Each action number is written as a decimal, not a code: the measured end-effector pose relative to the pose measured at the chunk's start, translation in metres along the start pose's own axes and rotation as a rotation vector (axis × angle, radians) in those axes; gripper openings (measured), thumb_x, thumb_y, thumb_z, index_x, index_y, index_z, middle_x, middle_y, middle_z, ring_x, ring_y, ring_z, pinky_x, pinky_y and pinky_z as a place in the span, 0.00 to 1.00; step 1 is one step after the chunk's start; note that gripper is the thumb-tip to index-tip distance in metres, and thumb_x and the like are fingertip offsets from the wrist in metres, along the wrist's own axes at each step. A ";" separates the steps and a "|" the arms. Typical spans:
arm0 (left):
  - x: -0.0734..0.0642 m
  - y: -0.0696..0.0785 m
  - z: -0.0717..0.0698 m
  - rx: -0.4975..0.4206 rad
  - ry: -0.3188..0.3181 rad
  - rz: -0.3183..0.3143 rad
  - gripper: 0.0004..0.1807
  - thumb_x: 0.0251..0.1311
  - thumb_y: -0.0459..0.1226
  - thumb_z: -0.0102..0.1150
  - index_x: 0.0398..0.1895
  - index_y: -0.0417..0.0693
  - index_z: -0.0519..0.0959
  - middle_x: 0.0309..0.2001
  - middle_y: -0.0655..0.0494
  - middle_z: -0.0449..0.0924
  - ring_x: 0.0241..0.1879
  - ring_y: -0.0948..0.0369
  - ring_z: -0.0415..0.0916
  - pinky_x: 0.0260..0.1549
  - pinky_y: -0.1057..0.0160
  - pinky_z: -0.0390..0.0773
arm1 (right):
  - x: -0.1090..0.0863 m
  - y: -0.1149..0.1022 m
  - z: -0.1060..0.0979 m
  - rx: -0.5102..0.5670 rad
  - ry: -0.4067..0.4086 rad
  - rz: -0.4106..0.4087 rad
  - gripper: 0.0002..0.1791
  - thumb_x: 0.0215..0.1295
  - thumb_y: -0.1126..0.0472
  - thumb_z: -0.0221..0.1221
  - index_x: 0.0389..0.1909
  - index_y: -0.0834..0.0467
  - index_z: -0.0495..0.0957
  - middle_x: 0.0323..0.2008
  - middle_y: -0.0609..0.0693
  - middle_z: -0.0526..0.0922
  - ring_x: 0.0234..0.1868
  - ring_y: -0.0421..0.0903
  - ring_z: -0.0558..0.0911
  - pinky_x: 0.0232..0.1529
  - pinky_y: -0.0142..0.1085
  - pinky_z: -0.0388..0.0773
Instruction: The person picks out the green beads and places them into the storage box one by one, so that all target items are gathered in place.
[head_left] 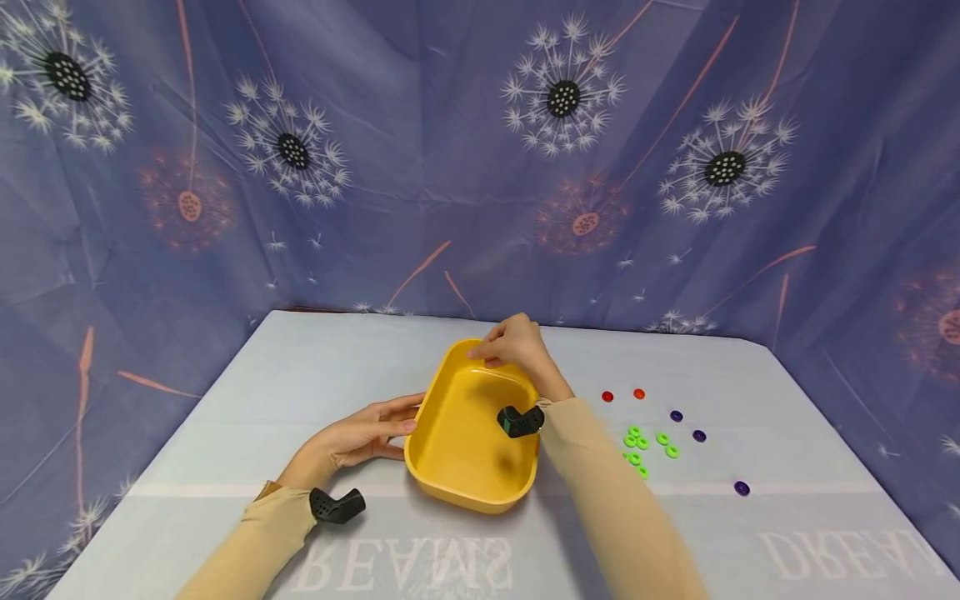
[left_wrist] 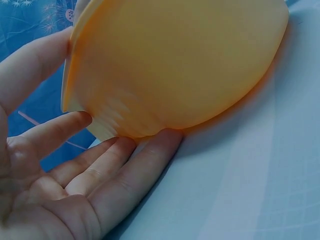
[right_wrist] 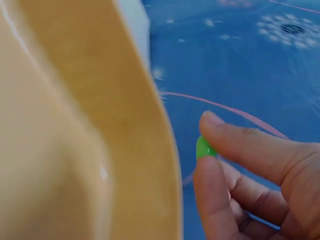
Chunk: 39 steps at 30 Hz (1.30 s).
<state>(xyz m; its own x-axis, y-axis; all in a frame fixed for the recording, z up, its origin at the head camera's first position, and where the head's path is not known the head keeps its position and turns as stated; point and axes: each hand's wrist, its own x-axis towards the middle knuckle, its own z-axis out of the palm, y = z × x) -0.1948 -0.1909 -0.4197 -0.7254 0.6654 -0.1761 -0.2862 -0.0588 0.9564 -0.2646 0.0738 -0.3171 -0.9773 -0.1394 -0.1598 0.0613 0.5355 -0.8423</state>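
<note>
A yellow plastic tub point(head_left: 465, 442) with rounded corners is tilted above the table, its inside facing me. My left hand point(head_left: 367, 435) holds it by the left side, the thumb at the rim. In the left wrist view, fingers point(left_wrist: 155, 155) of that hand touch the tub's outer wall point(left_wrist: 185, 60). Over the tub's far end is my right hand point(head_left: 517, 346). The right wrist view shows this hand pinching a small green ring point(right_wrist: 204, 148) between thumb and forefinger, just beside the tub's rim point(right_wrist: 167, 135); the ring is mostly covered by the fingertips.
Several green rings point(head_left: 642, 443) lie on the table right of the tub, some partly behind the right sleeve point(head_left: 607, 483). Two red rings point(head_left: 607, 397) and several dark purple rings point(head_left: 699, 436) lie around them. A patterned blue cloth point(head_left: 450, 167) hangs behind the table.
</note>
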 end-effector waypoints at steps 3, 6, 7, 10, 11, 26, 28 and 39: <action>0.000 0.000 0.001 -0.001 0.002 -0.004 0.41 0.71 0.38 0.54 0.79 0.39 0.45 0.77 0.33 0.45 0.66 0.52 0.68 0.60 0.44 0.75 | 0.004 -0.003 0.015 -0.089 -0.006 0.050 0.10 0.48 0.60 0.77 0.22 0.61 0.86 0.20 0.53 0.86 0.34 0.55 0.88 0.51 0.41 0.83; 0.000 -0.001 0.002 -0.003 -0.002 -0.010 0.41 0.71 0.39 0.55 0.79 0.39 0.45 0.77 0.34 0.45 0.66 0.52 0.68 0.60 0.44 0.75 | 0.008 -0.003 0.026 -0.177 0.003 0.095 0.11 0.48 0.60 0.77 0.18 0.61 0.85 0.16 0.52 0.84 0.31 0.53 0.88 0.59 0.44 0.78; 0.000 -0.001 0.002 -0.002 -0.002 -0.011 0.41 0.71 0.39 0.55 0.79 0.39 0.45 0.77 0.34 0.45 0.66 0.52 0.68 0.60 0.44 0.75 | 0.009 -0.003 0.030 -0.215 0.012 0.098 0.12 0.48 0.60 0.77 0.17 0.60 0.85 0.15 0.51 0.84 0.30 0.52 0.88 0.61 0.44 0.76; 0.001 -0.001 0.002 -0.001 -0.001 -0.011 0.41 0.71 0.39 0.55 0.79 0.40 0.45 0.77 0.34 0.45 0.66 0.52 0.68 0.60 0.44 0.75 | 0.013 -0.001 0.038 -0.296 0.034 0.072 0.13 0.46 0.60 0.78 0.16 0.61 0.83 0.14 0.51 0.83 0.27 0.50 0.87 0.58 0.43 0.78; 0.001 -0.001 0.002 0.000 0.001 -0.010 0.41 0.71 0.38 0.55 0.79 0.40 0.45 0.77 0.34 0.46 0.66 0.52 0.68 0.60 0.44 0.75 | 0.014 0.000 0.041 -0.323 0.039 0.055 0.13 0.46 0.60 0.78 0.16 0.61 0.83 0.14 0.51 0.82 0.26 0.49 0.87 0.53 0.41 0.81; 0.002 -0.001 0.003 -0.004 -0.006 -0.011 0.40 0.71 0.38 0.55 0.79 0.42 0.46 0.77 0.36 0.47 0.67 0.50 0.67 0.60 0.44 0.75 | 0.021 0.018 0.063 -0.461 0.048 0.030 0.19 0.35 0.61 0.82 0.22 0.63 0.82 0.18 0.53 0.79 0.24 0.48 0.77 0.28 0.31 0.75; 0.002 -0.001 0.002 0.000 -0.010 -0.010 0.40 0.71 0.38 0.54 0.79 0.43 0.46 0.77 0.36 0.47 0.67 0.51 0.67 0.60 0.45 0.75 | 0.021 0.019 0.064 -0.432 0.049 0.038 0.19 0.35 0.62 0.82 0.22 0.63 0.80 0.18 0.52 0.78 0.22 0.48 0.79 0.25 0.30 0.75; 0.001 -0.002 -0.003 0.005 -0.003 -0.008 0.40 0.71 0.38 0.54 0.79 0.42 0.46 0.77 0.36 0.47 0.66 0.51 0.68 0.60 0.44 0.75 | 0.022 0.020 0.070 -0.377 0.061 0.027 0.21 0.35 0.64 0.82 0.12 0.58 0.74 0.12 0.50 0.76 0.18 0.47 0.82 0.19 0.29 0.76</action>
<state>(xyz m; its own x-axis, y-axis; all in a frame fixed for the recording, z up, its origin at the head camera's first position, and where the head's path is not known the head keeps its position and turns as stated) -0.1968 -0.1917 -0.4226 -0.7216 0.6678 -0.1827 -0.2882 -0.0497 0.9563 -0.2708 0.0236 -0.3735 -0.9873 -0.0770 -0.1390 0.0197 0.8087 -0.5879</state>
